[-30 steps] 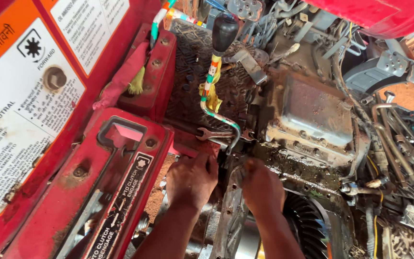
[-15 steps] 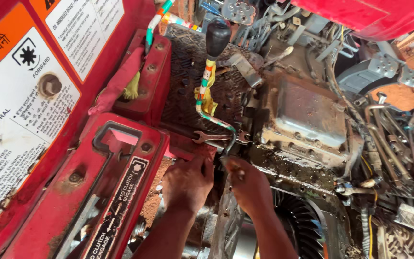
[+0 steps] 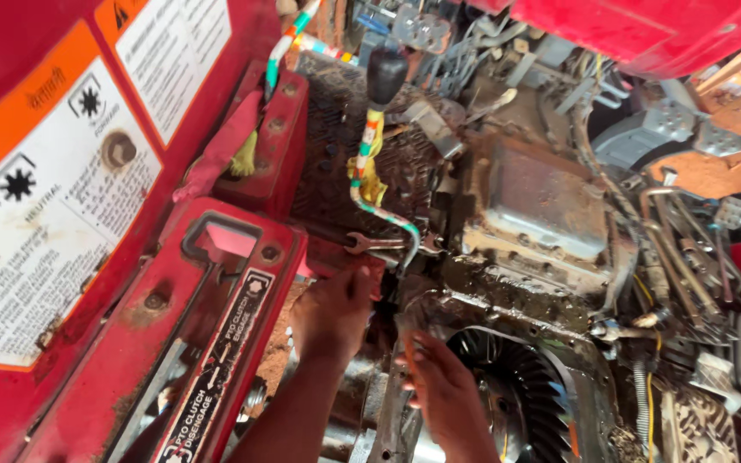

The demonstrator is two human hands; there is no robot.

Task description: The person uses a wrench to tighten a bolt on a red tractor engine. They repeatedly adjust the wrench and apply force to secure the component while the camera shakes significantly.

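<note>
My left hand (image 3: 332,313) is curled, knuckles up, against the greasy edge between the red lever plate (image 3: 216,343) and the open gear housing (image 3: 508,300); whatever its fingers grip is hidden. My right hand (image 3: 443,394) lies lower, its fingers over a grimy metal strip (image 3: 392,420) at the housing's left rim, next to a large toothed ring gear (image 3: 525,386). An open-ended spanner (image 3: 379,244) lies just above my left hand. A bent lever (image 3: 370,163) wrapped in coloured tape, with a black knob (image 3: 385,73), rises behind it.
A red body panel with white and orange stickers (image 3: 53,197) fills the left. A dirty grey cover plate (image 3: 542,201) sits right of the lever. Cables, pipes and linkages (image 3: 688,249) crowd the right side. A black chequered footplate (image 3: 336,146) lies behind the lever.
My right hand has dropped from beside the lever's foot to the housing's left rim. My left hand has stayed at the same edge. The camera has come a little closer.
</note>
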